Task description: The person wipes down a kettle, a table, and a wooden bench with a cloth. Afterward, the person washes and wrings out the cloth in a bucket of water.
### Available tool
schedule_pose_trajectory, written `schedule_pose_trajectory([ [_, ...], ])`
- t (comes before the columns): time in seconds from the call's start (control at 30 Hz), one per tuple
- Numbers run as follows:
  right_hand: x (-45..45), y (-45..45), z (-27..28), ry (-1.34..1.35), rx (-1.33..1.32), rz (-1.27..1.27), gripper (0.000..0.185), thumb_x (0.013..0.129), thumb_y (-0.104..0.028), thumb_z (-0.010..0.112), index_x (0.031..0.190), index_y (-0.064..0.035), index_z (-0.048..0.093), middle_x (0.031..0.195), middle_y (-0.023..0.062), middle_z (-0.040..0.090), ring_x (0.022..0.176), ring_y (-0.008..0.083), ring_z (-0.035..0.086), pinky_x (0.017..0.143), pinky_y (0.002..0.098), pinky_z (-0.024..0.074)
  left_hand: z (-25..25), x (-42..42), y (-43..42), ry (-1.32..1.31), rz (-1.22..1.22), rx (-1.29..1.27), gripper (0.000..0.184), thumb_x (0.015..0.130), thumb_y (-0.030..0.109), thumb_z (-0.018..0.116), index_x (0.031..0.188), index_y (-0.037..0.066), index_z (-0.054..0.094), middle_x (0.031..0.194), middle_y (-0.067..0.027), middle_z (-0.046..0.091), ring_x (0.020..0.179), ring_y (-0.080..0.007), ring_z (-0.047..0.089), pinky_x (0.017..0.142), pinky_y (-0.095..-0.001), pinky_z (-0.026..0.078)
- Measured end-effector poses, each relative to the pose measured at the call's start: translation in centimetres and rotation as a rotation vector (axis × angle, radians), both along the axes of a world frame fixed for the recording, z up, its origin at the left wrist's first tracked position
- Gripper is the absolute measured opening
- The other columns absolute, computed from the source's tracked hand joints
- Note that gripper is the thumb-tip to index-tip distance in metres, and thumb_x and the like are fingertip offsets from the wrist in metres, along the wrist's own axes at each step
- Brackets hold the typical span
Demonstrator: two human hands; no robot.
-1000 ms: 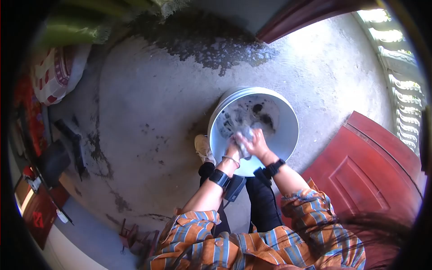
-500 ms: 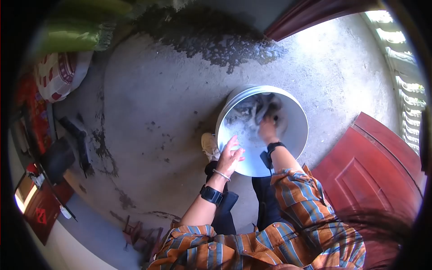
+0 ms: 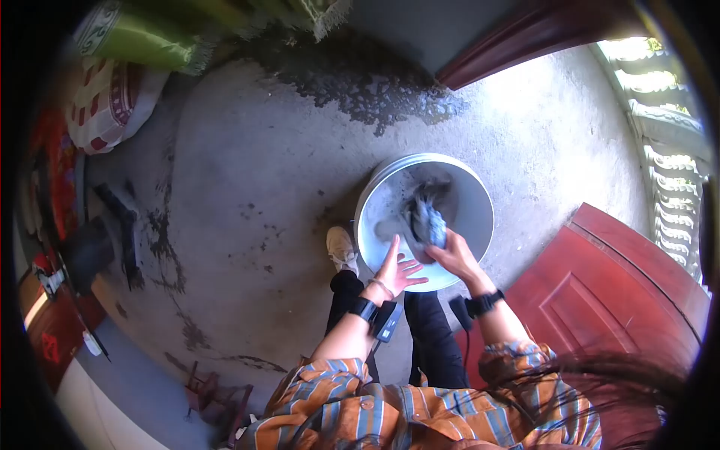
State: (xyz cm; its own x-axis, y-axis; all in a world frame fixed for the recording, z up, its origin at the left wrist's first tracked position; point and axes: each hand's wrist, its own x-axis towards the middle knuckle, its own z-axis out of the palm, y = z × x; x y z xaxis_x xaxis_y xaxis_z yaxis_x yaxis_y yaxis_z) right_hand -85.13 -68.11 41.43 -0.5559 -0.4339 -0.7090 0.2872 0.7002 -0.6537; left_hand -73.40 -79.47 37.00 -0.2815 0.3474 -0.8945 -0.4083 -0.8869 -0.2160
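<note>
A white bucket (image 3: pixel 474 206) stands on the floor in front of me. My right hand (image 3: pixel 457 256) grips a bunched grey-blue cloth (image 3: pixel 428 223) over the bucket's mouth. The cloth is blurred and hangs away from me into the bucket. My left hand (image 3: pixel 399 268) is open at the near-left rim, its fingers spread and nothing in them. Dark, blurred material lies deeper in the bucket; I cannot tell whether it is cloth or dirty water.
Beyond the bucket is a wet patch (image 3: pixel 367 94) on the concrete floor. A red panelled door leaf (image 3: pixel 600 292) stands close on the right, with a balustrade (image 3: pixel 675 195) behind it. My shoe (image 3: pixel 340 247) is left of the bucket. Green fringed fabric (image 3: pixel 142 45) hangs at upper left.
My right hand has come up from deep in the bucket toward me, bringing the grey-blue cloth with it. My left hand has shifted slightly right, fingers spread wider.
</note>
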Motion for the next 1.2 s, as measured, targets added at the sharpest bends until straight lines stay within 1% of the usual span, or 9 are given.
schedule_pose_trajectory([
  [0.37, 0.1, 3.9, 15.4, -0.312, -0.037, 0.468, 0.021, 0.059, -0.009, 0.059, 0.075, 0.0019, 0.051, 0.063, 0.0107, 0.05, 0.059, 0.0132, 0.047, 0.057, 0.0295, 0.0407, 0.4, -3.9, 1.3, 0.167, 0.208, 0.113, 0.047, 0.073, 0.051, 0.056, 0.089, 0.007, 0.058, 0.083, -0.0105, 0.062, 0.075, -0.0226, 0.06, 0.071, -0.0375, 0.048],
  [0.5, -1.3, 3.3, 18.1, -0.243, -0.147, 0.566, 0.016, 0.057, -0.005, 0.057, 0.07, 0.0011, 0.049, 0.062, 0.0135, 0.046, 0.055, 0.0232, 0.047, 0.054, 0.0331, 0.0394, 0.7, -3.8, 1.1, 0.288, -0.226, 0.0, 0.03, 0.077, 0.029, 0.059, 0.091, 0.004, 0.06, 0.084, -0.0067, 0.062, 0.074, -0.0158, 0.059, 0.07, -0.03, 0.048],
  [0.57, -3.5, 3.7, 20.1, -0.038, -0.14, 0.516, 0.023, 0.06, -0.005, 0.059, 0.081, 0.001, 0.054, 0.069, 0.0112, 0.054, 0.063, 0.0189, 0.052, 0.059, 0.0304, 0.0426, -1.0, -2.4, 0.5, 0.726, -0.521, -0.409, 0.027, 0.079, 0.026, 0.055, 0.091, 0.003, 0.062, 0.086, -0.0059, 0.062, 0.077, -0.0118, 0.057, 0.074, -0.0261, 0.044],
  [0.63, -5.4, 4.5, 18.2, -0.198, -0.125, 0.281, 0.037, 0.064, -0.007, 0.062, 0.1, 0.0013, 0.054, 0.085, 0.0072, 0.059, 0.075, 0.0152, 0.055, 0.068, 0.0277, 0.0454, 2.5, -3.5, -1.8, 0.594, -0.821, -0.313, 0.025, 0.076, 0.018, 0.057, 0.097, 0.004, 0.061, 0.092, -0.0038, 0.062, 0.084, -0.0113, 0.055, 0.076, -0.0245, 0.042],
  [0.83, -3.6, 6.7, 2.5, -0.215, -0.466, -0.436, 0.054, 0.074, -0.023, 0.061, 0.12, -0.0029, 0.042, 0.113, 0.0079, 0.05, 0.102, 0.0153, 0.048, 0.092, 0.0293, 0.0339, 7.8, -5.5, -3.1, 1.125, -0.653, -0.356, 0.043, 0.084, 0.019, 0.044, 0.124, 0.003, 0.038, 0.126, -0.0111, 0.04, 0.115, -0.0164, 0.036, 0.097, -0.0253, 0.026],
  [0.9, -1.2, 3.9, 1.9, -0.611, -0.793, -0.922, 0.059, 0.073, -0.035, 0.061, 0.12, -0.0062, 0.04, 0.122, 0.0133, 0.043, 0.107, 0.0197, 0.046, 0.093, 0.0323, 0.0352, 5.3, -5.0, -1.8, 1.296, -0.522, -0.587, 0.043, 0.083, 0.018, 0.045, 0.123, 0.002, 0.039, 0.125, -0.0112, 0.041, 0.113, -0.0154, 0.037, 0.095, -0.0259, 0.028],
  [0.97, -0.6, 1.8, 4.2, -0.703, -0.93, -0.881, 0.066, 0.069, -0.05, 0.061, 0.119, -0.0126, 0.04, 0.126, 0.0185, 0.037, 0.105, 0.03, 0.047, 0.091, 0.0413, 0.0384, 8.0, -5.9, -3.5, 1.259, -0.7, -0.821, 0.041, 0.083, 0.019, 0.046, 0.119, 0.001, 0.042, 0.118, -0.0094, 0.048, 0.106, -0.0148, 0.044, 0.092, -0.0257, 0.032],
  [1.07, -0.4, 1.0, 4.3, -0.535, -1.04, -0.758, 0.049, 0.067, -0.037, 0.065, 0.105, -0.0132, 0.046, 0.112, 0.0162, 0.047, 0.102, 0.0363, 0.046, 0.085, 0.0463, 0.0415, 3.4, -4.2, -2.8, 0.921, -0.695, -0.112, 0.038, 0.085, 0.03, 0.044, 0.113, 0.005, 0.049, 0.106, -0.009, 0.056, 0.102, -0.016, 0.05, 0.092, -0.0274, 0.034],
  [1.2, -1.5, 2.3, 5.0, -0.364, -0.787, -0.757, 0.037, 0.062, -0.021, 0.067, 0.09, -0.0088, 0.046, 0.095, 0.0139, 0.052, 0.089, 0.0255, 0.052, 0.08, 0.0369, 0.0421, 3.6, -3.7, -2.9, 0.737, -0.129, 0.03, 0.058, 0.082, 0.044, 0.047, 0.125, 0.008, 0.035, 0.121, -0.0083, 0.045, 0.11, -0.0172, 0.043, 0.092, -0.0348, 0.035],
])
